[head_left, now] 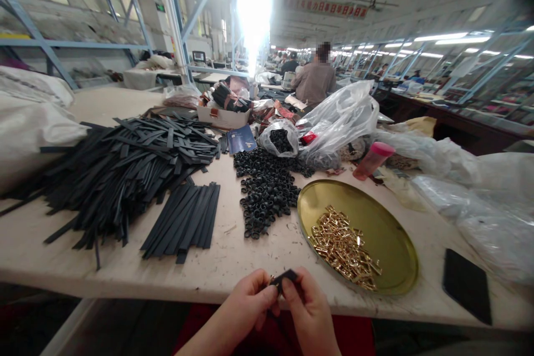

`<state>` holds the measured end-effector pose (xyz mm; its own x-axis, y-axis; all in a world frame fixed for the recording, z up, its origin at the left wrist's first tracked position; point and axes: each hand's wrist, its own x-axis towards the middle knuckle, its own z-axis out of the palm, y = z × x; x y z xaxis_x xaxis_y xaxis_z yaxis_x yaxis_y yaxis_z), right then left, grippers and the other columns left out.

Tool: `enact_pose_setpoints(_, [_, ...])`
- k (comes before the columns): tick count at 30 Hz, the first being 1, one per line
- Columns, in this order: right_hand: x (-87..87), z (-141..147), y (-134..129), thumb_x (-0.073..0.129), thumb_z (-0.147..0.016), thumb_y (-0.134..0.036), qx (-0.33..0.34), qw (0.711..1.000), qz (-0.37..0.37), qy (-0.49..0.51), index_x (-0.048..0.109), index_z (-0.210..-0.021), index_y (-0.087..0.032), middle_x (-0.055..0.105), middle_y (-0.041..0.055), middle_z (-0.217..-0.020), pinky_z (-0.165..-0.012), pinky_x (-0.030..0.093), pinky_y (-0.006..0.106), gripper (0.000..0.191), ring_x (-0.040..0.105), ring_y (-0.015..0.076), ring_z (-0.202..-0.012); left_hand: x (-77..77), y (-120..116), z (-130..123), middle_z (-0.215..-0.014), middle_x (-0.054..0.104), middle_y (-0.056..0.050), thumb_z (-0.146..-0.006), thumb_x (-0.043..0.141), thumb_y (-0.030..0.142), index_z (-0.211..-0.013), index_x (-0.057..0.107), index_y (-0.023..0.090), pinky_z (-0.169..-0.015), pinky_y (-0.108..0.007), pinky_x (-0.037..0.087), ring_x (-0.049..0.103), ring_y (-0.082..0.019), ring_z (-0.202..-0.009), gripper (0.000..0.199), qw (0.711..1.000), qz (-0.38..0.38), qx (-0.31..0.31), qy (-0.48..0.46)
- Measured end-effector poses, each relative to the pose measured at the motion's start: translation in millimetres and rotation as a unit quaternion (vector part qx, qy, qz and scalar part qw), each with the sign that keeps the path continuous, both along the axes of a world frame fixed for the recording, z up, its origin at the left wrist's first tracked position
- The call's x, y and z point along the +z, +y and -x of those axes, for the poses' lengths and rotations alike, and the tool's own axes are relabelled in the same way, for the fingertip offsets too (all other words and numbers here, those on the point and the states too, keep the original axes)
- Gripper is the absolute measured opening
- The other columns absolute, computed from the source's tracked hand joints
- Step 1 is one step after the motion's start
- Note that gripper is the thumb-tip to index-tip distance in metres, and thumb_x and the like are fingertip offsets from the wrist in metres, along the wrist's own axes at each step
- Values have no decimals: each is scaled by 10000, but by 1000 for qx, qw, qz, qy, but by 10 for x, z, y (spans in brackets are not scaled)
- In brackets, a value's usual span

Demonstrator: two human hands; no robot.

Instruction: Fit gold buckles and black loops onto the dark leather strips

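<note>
At the table's front edge, my left hand (252, 301) and my right hand (309, 307) meet with their fingers closed. Between their fingertips is a short black strap (286, 278), with the right thumb pressed on it. A small gold glint shows beside the left fingertips; its shape is too small to make out. Dark material hangs below the hands, partly hidden by them. To the right, a round gold tray (394, 258) bears a heap of small gold buckles (344, 247). Many small black loops (267, 194) are piled ahead of the hands.
A large heap of black strips (137, 167) covers the left, with a neater bundle of strips (183, 222) before it. A pink-lidded jar (372, 161), clear plastic bags (342, 117) and a black phone-like slab (466, 285) lie right. A person (315, 80) sits farther back.
</note>
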<state>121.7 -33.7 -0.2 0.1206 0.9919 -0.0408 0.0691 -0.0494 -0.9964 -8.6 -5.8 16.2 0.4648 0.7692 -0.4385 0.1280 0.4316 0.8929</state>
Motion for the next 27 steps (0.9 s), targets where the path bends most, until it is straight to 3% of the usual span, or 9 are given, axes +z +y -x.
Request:
enact_pose_setpoints(2, [-31,-35,-29,564,-756,-369,-1,995,-59,-76,590,-683,-196,564,13,-671,-615,404,254,190,510,156,-654,7,-29,0,-576,503,46,-729,442,388,-669,419,185,-404,-187,246,361,-57,-410,213,998,-47,9,41])
enact_pose_setpoints(3, [-52,-53,-31,576,-745,-369,3,995,-53,-80,589,-685,-195,561,10,-667,-610,401,253,184,506,154,-645,23,-42,4,-580,496,44,-740,441,361,-659,430,181,-446,-191,282,394,-71,-463,197,995,-77,10,70])
enact_pose_setpoints(6, [-129,-84,13,621,-687,-430,12,999,51,3,538,-648,-188,501,-31,-585,-531,371,233,258,454,124,-549,87,-57,27,-598,495,37,-758,453,349,-655,456,171,-541,-205,316,442,-105,-588,205,982,-131,-21,134])
enact_pose_setpoints(10, [-196,-39,129,663,-605,-498,47,987,112,103,492,-628,-185,451,-59,-546,-509,328,220,358,402,102,-518,42,23,90,-537,464,56,-744,482,388,-645,432,178,-507,-201,304,426,-101,-540,237,985,-103,-34,133])
enact_pose_setpoints(15, [-152,137,366,620,-643,-456,114,986,113,45,472,-610,-184,417,-63,-527,-518,304,228,312,371,103,-520,-103,185,250,-448,407,93,-712,510,414,-641,371,206,-414,-190,259,364,-83,-411,260,993,-26,-6,111])
enact_pose_setpoints(21, [-115,309,638,585,-671,-388,134,984,117,1,446,-602,-189,414,-57,-555,-525,316,233,252,376,109,-542,-28,294,450,-595,503,37,-797,437,415,-663,464,170,-540,-199,328,456,-104,-581,281,983,-113,6,141])
enact_pose_setpoints(27, [-168,290,687,480,-767,-479,210,973,101,-2,503,-654,-179,458,-32,-577,-538,345,244,321,419,122,-557,-299,389,481,-458,444,81,-709,521,477,-661,388,196,-375,-175,262,356,-67,-381,315,996,-8,70,48])
